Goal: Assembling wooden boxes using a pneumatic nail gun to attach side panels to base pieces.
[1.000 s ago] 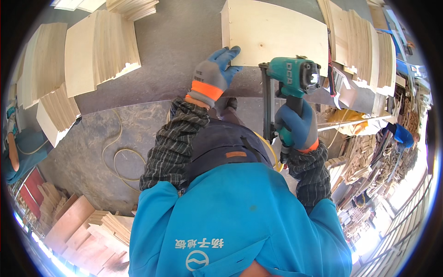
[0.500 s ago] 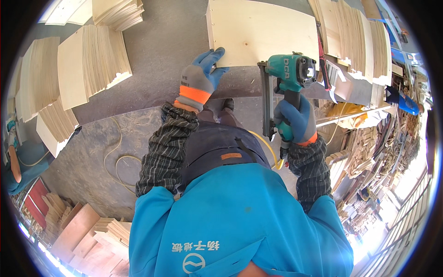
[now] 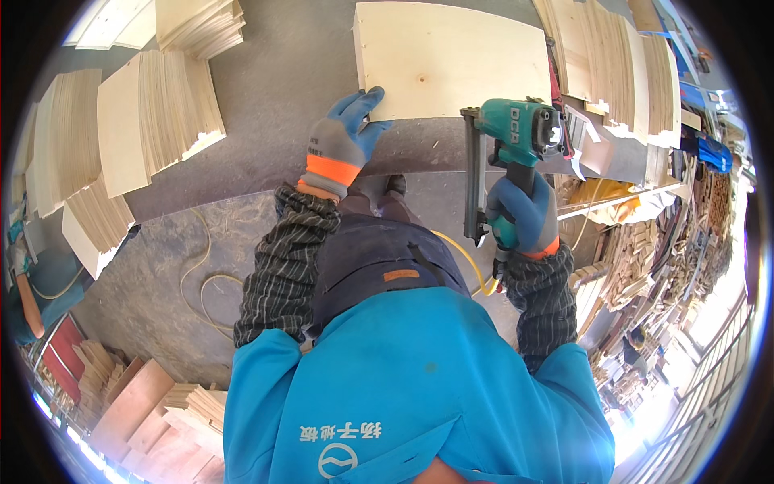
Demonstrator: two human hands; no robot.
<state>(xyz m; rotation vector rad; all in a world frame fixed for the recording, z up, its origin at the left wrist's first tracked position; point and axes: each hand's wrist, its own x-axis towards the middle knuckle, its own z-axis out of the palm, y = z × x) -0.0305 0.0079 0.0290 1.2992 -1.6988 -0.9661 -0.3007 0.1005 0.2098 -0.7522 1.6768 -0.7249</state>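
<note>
A pale plywood board (image 3: 451,60) with a knot lies on the dark worktable in front of me, a side face showing along its left edge. My left hand (image 3: 347,129), in a grey and blue glove with an orange cuff, grips the board's near left corner between fingers and thumb. In my right hand (image 3: 524,211), gloved alike, is a teal and black pneumatic stapler (image 3: 516,133), held by its handle. The stapler's long black magazine points back toward me, and its head overlaps the board's near right corner. A yellow air hose (image 3: 470,260) runs from the handle's base.
Stacks of thin boards (image 3: 173,105) stand on the worktable (image 3: 274,89) at the left, with more stacks (image 3: 617,68) at the right. An air hose (image 3: 208,258) coils on the floor. Another person's arm (image 3: 31,302) shows at the far left. Wood scraps (image 3: 637,258) pile up at the right.
The stapler in my right hand has shifted slightly right and toward me. My left hand keeps its place at the board's corner. The whole view has moved a little.
</note>
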